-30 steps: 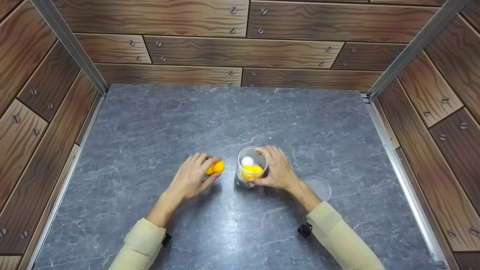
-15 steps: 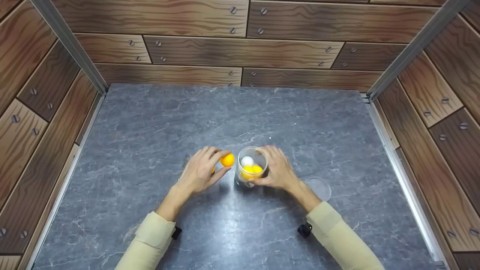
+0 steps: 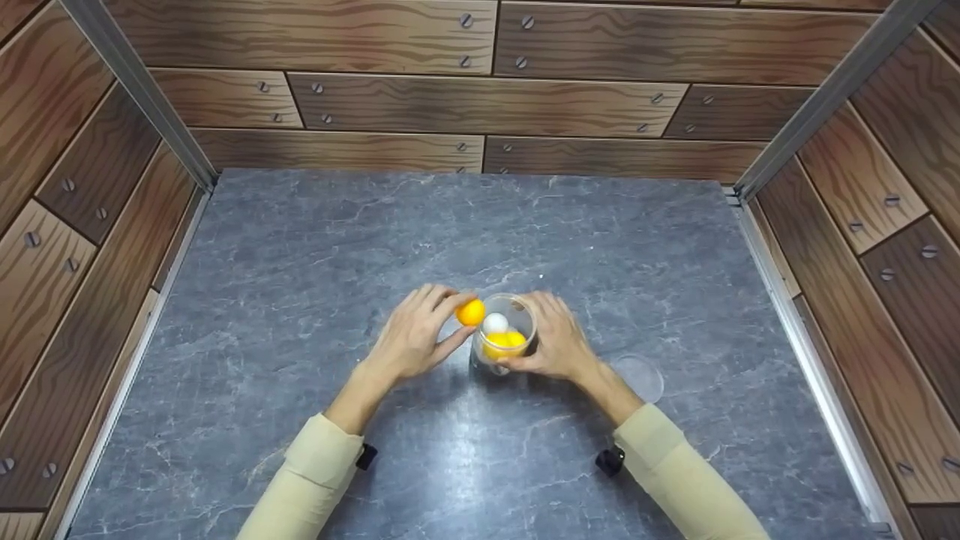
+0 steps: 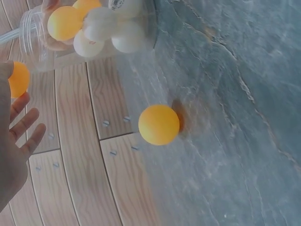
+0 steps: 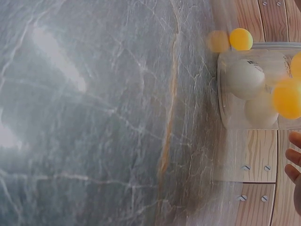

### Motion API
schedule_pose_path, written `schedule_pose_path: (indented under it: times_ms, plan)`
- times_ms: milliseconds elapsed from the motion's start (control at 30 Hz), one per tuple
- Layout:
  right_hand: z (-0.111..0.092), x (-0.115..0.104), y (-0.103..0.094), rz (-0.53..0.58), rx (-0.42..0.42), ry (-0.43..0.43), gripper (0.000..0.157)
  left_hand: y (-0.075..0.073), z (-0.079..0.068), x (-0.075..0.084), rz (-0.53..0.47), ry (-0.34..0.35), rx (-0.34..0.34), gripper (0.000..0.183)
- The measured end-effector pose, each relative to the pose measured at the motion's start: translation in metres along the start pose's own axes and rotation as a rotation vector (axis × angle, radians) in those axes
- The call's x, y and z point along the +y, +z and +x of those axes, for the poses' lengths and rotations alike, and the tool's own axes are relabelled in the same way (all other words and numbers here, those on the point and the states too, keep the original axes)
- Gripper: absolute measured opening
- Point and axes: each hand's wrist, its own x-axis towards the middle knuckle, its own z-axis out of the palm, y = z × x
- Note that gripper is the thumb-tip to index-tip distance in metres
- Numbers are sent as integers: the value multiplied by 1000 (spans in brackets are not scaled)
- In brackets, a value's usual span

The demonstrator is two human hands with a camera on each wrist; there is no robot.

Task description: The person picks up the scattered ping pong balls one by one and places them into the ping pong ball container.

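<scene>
My left hand (image 3: 412,337) pinches an orange ping-pong ball (image 3: 470,312) between thumb and fingertips, right beside the jar's rim. The clear jar (image 3: 478,361) stands upright, and my right hand (image 3: 551,337) grips it from the right side. Inside lie several white and orange balls, a white ball (image 3: 495,323) among them in the head view. On the table below my left hand sits another orange ball (image 4: 159,124), hidden by that hand in the head view. The right wrist view also has this loose ball (image 5: 241,39), beyond the jar.
A clear round lid (image 3: 639,379) lies flat on the grey marbled table (image 3: 420,225), near my right wrist. Wood-patterned walls (image 3: 480,105) and metal corner posts (image 3: 142,97) enclose the table at the back and sides.
My left hand has moved right and away from me with one orange ball, up to the jar's rim. The second orange ball has gone out of sight beneath it. The right hand stays put.
</scene>
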Motion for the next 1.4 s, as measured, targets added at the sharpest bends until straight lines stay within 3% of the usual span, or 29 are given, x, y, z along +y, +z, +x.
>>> schedule_pose_path:
  times_ms: [500,1100,1400]
  plan:
    - [-1,1,1,4,8,-13,106,11,17,6,-36,15,5,41]
    - [-1,2,1,-8,4,-24,105,23,25,10,-77,-21,-70,43]
    - [0,2,1,-15,1,-17,107,27,30,12,-84,34,-49,42]
